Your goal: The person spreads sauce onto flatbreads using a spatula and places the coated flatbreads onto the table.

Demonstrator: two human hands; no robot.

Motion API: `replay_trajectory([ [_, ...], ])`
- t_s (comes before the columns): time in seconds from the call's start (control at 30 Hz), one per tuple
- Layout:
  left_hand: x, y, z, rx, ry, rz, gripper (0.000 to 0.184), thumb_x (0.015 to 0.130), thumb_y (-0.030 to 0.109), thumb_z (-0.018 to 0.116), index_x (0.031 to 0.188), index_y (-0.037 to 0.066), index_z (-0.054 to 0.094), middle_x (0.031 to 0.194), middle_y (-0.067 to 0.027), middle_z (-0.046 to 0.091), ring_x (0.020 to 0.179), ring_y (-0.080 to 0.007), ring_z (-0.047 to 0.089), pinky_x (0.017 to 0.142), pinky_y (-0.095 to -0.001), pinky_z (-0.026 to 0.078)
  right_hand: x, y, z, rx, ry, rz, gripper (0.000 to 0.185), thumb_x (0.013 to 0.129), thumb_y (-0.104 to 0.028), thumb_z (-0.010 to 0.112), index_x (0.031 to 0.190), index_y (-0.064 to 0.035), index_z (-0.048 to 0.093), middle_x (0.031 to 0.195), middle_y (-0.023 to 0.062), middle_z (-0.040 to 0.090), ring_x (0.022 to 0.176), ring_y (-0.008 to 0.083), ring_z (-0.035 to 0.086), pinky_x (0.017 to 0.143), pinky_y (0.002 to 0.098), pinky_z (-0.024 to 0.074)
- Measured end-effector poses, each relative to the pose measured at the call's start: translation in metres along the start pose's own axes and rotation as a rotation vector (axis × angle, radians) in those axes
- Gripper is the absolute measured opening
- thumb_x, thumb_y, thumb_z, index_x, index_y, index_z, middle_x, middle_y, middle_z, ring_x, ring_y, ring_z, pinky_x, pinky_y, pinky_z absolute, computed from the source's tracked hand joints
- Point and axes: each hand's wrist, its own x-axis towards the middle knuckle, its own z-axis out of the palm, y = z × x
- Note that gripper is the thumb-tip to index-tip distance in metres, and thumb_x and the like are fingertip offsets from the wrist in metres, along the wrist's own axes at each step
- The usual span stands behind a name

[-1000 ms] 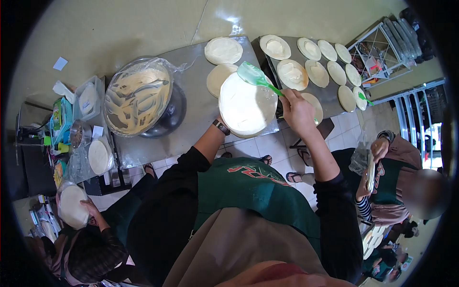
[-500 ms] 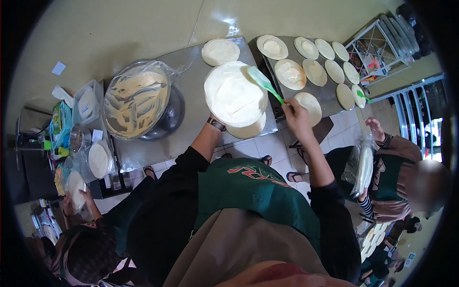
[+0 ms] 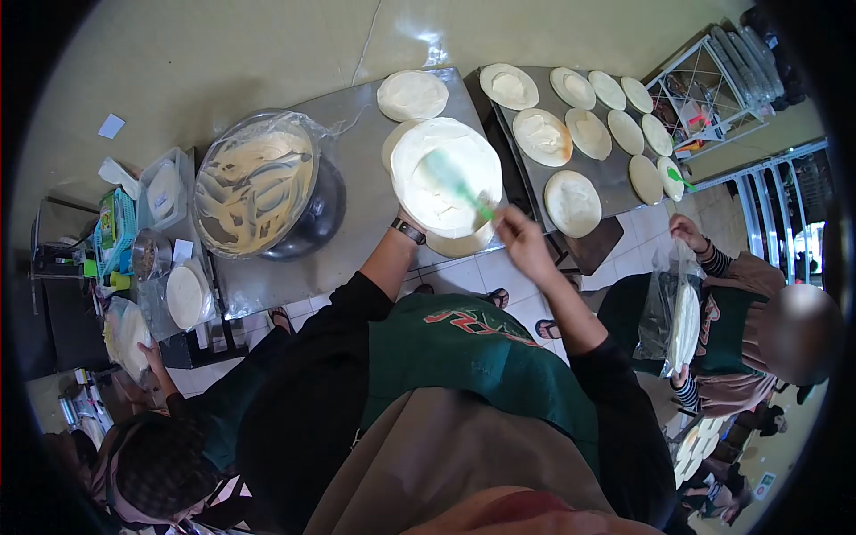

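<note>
My right hand (image 3: 524, 241) is closed round the green handle of a spatula (image 3: 456, 182), whose pale blade is smeared by motion over a round flatbread (image 3: 428, 192) coated in white cream. My left hand (image 3: 409, 219) holds that flatbread up from below, its fingers mostly hidden under it. Behind and below the held round, parts of other pale rounds (image 3: 461, 244) show at the steel table's edge. A further cream-topped round (image 3: 412, 94) lies at the table's back. To the left, a big bowl (image 3: 256, 187) with plastic film over its rim carries streaks of beige cream.
Several pale rounds (image 3: 542, 138) lie on a second table at right, with another green-handled tool (image 3: 679, 177). A co-worker (image 3: 727, 312) at right holds a plastic bag of rounds (image 3: 682, 325). Another person (image 3: 165, 464) at lower left handles a bagged round (image 3: 131, 337).
The spatula has swept left from the cream's right edge to its middle, my right hand moving left and down. The held round has shifted slightly right. The right co-worker's bag has shifted.
</note>
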Motion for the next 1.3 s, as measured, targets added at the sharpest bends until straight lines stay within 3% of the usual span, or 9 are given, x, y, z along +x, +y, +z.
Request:
replay_trajectory([
  [0.1, 0.0, 0.006, -0.004, 0.003, 0.025, 0.009, 0.06, 0.096, 0.051, 0.034, 0.141, 0.011, 0.037, 0.142, -0.0141, 0.043, 0.127, -0.0324, 0.046, 0.104, -0.0497, 0.041, -0.021, -0.033, -0.014, 0.22, -0.363, 0.373, 0.011, 0.091, -0.008, 0.057, 0.1, -0.003, 0.061, 0.072, 0.0019, 0.056, 0.067, 0.0076, 0.05, 0.061, 0.0243, 0.0425],
  [0.17, -0.004, 0.007, -0.008, 0.002, 0.052, 0.015, 0.06, 0.096, 0.051, 0.034, 0.141, 0.011, 0.038, 0.142, -0.014, 0.043, 0.127, -0.0325, 0.045, 0.104, -0.0498, 0.04, -0.026, -0.008, -0.029, 0.326, -0.198, 0.322, 0.009, 0.092, -0.008, 0.056, 0.099, -0.0032, 0.061, 0.078, -0.0029, 0.055, 0.069, 0.0057, 0.047, 0.06, 0.0223, 0.0398],
  [0.2, -0.006, 0.009, -0.016, -0.284, -0.303, -0.034, 0.063, 0.096, 0.052, 0.031, 0.142, 0.01, 0.035, 0.144, -0.0154, 0.039, 0.13, -0.0354, 0.041, 0.107, -0.0534, 0.036, -0.022, 0.003, -0.036, 0.297, -0.082, 0.28, 0.009, 0.092, -0.007, 0.056, 0.098, -0.0023, 0.06, 0.08, -0.0022, 0.054, 0.07, 0.0057, 0.046, 0.06, 0.0224, 0.0391],
  [0.3, -0.005, 0.006, -0.017, -0.326, -0.203, 0.045, 0.063, 0.096, 0.053, 0.031, 0.142, 0.01, 0.036, 0.145, -0.0153, 0.038, 0.13, -0.0357, 0.04, 0.107, -0.0544, 0.035, -0.033, 0.021, -0.045, -0.12, -0.026, 0.259, 0.008, 0.093, -0.008, 0.056, 0.094, -0.0008, 0.06, 0.076, -0.0019, 0.054, 0.07, 0.0054, 0.047, 0.062, 0.0236, 0.04],
  [0.53, -0.003, 0.014, -0.015, -0.01, 0.106, 0.144, 0.063, 0.095, 0.054, 0.031, 0.142, 0.012, 0.037, 0.145, -0.0137, 0.039, 0.131, -0.0349, 0.039, 0.106, -0.0531, 0.036, -0.049, 0.021, -0.044, 0.194, 0.013, 0.35, 0.009, 0.094, -0.01, 0.057, 0.096, -0.0013, 0.058, 0.073, -0.0026, 0.05, 0.07, 0.005, 0.047, 0.063, 0.0233, 0.0405],
  [0.83, 0.002, 0.002, -0.006, -0.291, -0.281, -0.016, 0.064, 0.095, 0.056, 0.031, 0.141, 0.013, 0.037, 0.144, -0.0131, 0.04, 0.129, -0.0334, 0.042, 0.104, -0.0541, 0.039, -0.049, 0.008, -0.029, 0.374, -0.11, 0.388, 0.008, 0.095, -0.016, 0.056, 0.095, -0.0079, 0.057, 0.069, -0.0069, 0.045, 0.058, 0.0025, 0.039, 0.051, 0.0188, 0.0306],
  [1.03, 0.017, -0.005, -0.018, 0.152, 0.018, 0.206, 0.065, 0.095, 0.055, 0.033, 0.141, 0.01, 0.036, 0.142, -0.0138, 0.043, 0.128, -0.0335, 0.044, 0.105, -0.052, 0.039, -0.048, 0.026, -0.015, 0.146, -0.041, 0.307, 0.009, 0.096, -0.015, 0.053, 0.091, -0.0079, 0.056, 0.067, -0.0073, 0.043, 0.059, 0.0028, 0.037, 0.052, 0.0203, 0.0308],
  [1.17, 0.008, 0.004, -0.015, 0.13, 0.021, 0.186, 0.065, 0.095, 0.054, 0.033, 0.142, 0.01, 0.036, 0.142, -0.0136, 0.043, 0.128, -0.0332, 0.044, 0.105, -0.0517, 0.039, -0.057, -0.011, -0.006, 0.275, -0.316, 0.399, 0.006, 0.092, -0.009, 0.058, 0.093, -0.0037, 0.061, 0.075, -0.0044, 0.053, 0.069, 0.0063, 0.048, 0.064, 0.0213, 0.0402],
  [1.3, 0.004, -0.012, -0.011, 0.105, 0.017, 0.115, 0.064, 0.095, 0.054, 0.033, 0.142, 0.01, 0.036, 0.142, -0.0133, 0.042, 0.128, -0.0328, 0.043, 0.105, -0.0514, 0.039, 0.005, -0.019, 0.001, 0.003, -0.127, 0.132, 0.011, 0.09, -0.014, 0.062, 0.095, -0.0041, 0.061, 0.068, 0.0102, 0.053, 0.055, 0.0152, 0.053, 0.054, 0.0291, 0.0435],
])
